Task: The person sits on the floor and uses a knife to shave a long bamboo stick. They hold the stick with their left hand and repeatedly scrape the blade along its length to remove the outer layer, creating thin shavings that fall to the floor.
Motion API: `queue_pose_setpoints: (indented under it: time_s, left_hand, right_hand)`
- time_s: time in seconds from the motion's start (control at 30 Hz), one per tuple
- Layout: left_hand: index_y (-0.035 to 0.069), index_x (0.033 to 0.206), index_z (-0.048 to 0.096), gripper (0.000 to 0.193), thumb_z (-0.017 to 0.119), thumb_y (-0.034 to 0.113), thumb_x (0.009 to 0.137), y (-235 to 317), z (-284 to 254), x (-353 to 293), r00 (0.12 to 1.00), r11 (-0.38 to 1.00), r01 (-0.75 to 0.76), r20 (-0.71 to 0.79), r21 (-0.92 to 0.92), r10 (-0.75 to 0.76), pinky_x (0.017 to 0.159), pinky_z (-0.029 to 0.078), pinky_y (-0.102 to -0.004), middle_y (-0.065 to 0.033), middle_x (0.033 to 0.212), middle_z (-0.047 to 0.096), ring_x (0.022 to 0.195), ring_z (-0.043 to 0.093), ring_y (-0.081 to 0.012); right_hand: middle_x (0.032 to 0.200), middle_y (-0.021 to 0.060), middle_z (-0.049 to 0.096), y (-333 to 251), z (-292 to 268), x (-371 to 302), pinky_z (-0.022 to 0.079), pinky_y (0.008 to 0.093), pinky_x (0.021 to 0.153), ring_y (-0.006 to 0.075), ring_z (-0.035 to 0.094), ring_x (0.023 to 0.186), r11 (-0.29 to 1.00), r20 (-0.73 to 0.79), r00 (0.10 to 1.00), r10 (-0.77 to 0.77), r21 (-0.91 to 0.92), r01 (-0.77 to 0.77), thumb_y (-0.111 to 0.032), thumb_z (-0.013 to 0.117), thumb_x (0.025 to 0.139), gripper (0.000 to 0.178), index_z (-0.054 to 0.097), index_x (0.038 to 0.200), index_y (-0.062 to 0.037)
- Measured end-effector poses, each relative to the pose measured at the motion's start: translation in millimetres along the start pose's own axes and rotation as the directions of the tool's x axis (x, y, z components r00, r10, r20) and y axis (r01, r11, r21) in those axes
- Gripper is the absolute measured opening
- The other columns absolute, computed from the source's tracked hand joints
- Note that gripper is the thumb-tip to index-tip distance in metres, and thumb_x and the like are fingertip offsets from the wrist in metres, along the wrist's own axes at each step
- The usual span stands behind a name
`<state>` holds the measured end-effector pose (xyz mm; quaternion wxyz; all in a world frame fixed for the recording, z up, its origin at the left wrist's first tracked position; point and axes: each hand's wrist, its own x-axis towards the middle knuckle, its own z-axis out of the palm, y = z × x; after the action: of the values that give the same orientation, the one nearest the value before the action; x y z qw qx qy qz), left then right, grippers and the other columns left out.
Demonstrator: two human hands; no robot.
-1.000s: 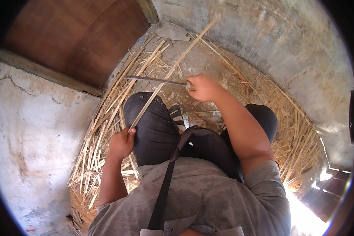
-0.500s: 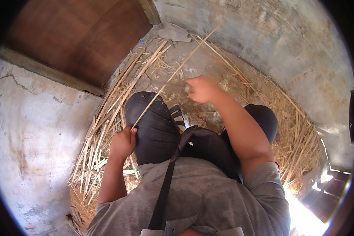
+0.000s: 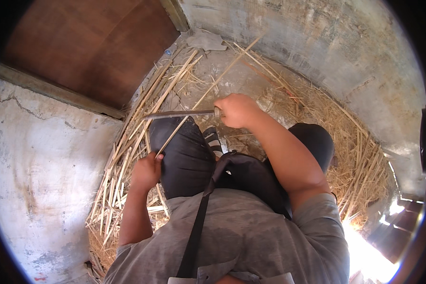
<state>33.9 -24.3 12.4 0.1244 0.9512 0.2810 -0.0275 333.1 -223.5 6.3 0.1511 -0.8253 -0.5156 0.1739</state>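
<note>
My left hand (image 3: 146, 171) is closed around the near end of a long thin bamboo strip (image 3: 212, 88). The strip slants up over my left knee toward the far wall. In my right hand (image 3: 239, 111), the fingers are wrapped round the handle of a long, narrow knife (image 3: 175, 114) with a slightly curved tip. Its dark blade points left and crosses the strip above my left knee. Whether blade and strip touch, I cannot tell.
Loose strips (image 3: 123, 165) lie in a pile along my left side. A heap of shavings and strips (image 3: 352, 165) lines the right wall. A brown panel (image 3: 90, 47) stands at the far left, and plastered walls (image 3: 312, 42) curve around me. A flat grey piece (image 3: 207, 40) lies in the far corner.
My right hand has shifted slightly left. The knife blade, blurred beyond recognition before, now shows clearly across the strip. My left hand and the strip have barely moved.
</note>
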Motion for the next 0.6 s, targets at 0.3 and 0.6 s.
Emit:
queue_pose_setpoints:
  time_s: [0.3,0.6]
  left_hand:
    - [0.003,0.090,0.063,0.035,0.055,0.034,0.103,-10.7,-2.2,7.3,0.999,0.999,-0.038,0.006,-0.002,0.038,0.069,0.050,-0.0568,-0.0265,0.077,0.066,0.077,0.065,-0.0489]
    - [0.001,0.088,0.062,0.035,0.056,0.033,0.103,-9.4,-3.0,6.4,0.996,0.996,-0.090,-0.021,0.001,0.090,0.066,0.049,-0.0550,-0.0256,0.074,0.065,0.073,0.064,-0.0485]
  right_hand:
    - [0.114,0.0254,0.070,102.5,31.2,18.6,0.054,0.0448,0.091,0.0411,0.067,0.105,0.924,-0.226,0.921,0.317,0.295,-0.245,-0.021,0.069,0.079,0.042,0.068,0.116,-0.0008]
    - [0.111,0.0207,0.072,70.4,13.0,16.3,0.055,0.0459,0.091,0.0400,0.068,0.105,0.965,-0.064,0.984,0.164,0.216,-0.147,-0.015,0.065,0.078,0.036,0.072,0.112,-0.0036]
